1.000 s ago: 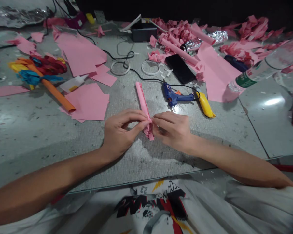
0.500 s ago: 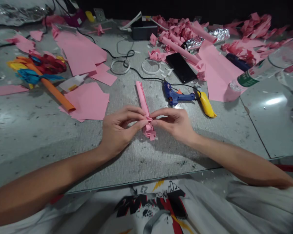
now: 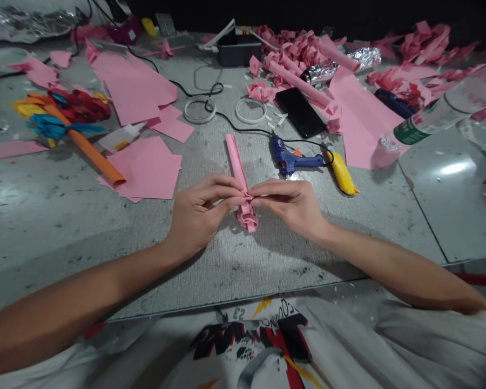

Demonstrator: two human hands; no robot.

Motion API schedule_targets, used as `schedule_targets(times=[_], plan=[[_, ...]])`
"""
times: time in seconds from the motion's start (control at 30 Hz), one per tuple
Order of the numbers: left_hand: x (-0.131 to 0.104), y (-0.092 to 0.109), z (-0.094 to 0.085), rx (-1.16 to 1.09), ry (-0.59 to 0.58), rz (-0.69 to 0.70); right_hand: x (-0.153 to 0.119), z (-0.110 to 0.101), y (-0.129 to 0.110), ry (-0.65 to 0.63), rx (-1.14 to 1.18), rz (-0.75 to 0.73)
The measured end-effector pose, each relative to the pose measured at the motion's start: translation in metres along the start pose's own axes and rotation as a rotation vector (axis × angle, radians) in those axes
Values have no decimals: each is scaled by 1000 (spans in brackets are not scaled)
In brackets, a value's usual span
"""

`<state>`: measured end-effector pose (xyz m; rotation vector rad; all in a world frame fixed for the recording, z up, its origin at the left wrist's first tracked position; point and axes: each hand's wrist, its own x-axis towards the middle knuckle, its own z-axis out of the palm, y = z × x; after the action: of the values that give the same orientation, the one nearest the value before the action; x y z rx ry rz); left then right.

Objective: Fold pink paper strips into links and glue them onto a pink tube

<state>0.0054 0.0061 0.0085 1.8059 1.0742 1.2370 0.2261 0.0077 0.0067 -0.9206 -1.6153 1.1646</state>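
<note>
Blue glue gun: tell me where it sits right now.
In the head view, the blue glue gun lies on the table just beyond the right hand, beside the yellow knife.

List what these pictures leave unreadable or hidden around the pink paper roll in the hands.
- Head view: the pink paper roll is covered where the left hand and right hand pinch it, so the fold there is hidden.
- Head view: the shirt print is upside down and creased, unreadable.
- Head view: the plastic bottle is blurred; its label cannot be read.
- Head view: the glue gun cord runs off toward the dark far edge; its plug is unseen.
</note>
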Motion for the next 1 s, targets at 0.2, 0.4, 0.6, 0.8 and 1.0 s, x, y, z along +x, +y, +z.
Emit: schedule_targets(times=[0.2,0.4,0.6,0.8,1.0], plan=[[0,-7,0,-76,-51,-15,0,-1,1,-28,-27,-41],[-2,-5,-1,-115,-63,-1,-2,1,-2,-49,-112,-73],[-1,-2,1,-114,-60,41,-5,6,-7,-28,-118,-54],[-3,-5,-1,-143,-99,22,-3,7,-6,15,48,47],[5,-13,-10,-129,-105,-61,2,1,-4,26,123,143]])
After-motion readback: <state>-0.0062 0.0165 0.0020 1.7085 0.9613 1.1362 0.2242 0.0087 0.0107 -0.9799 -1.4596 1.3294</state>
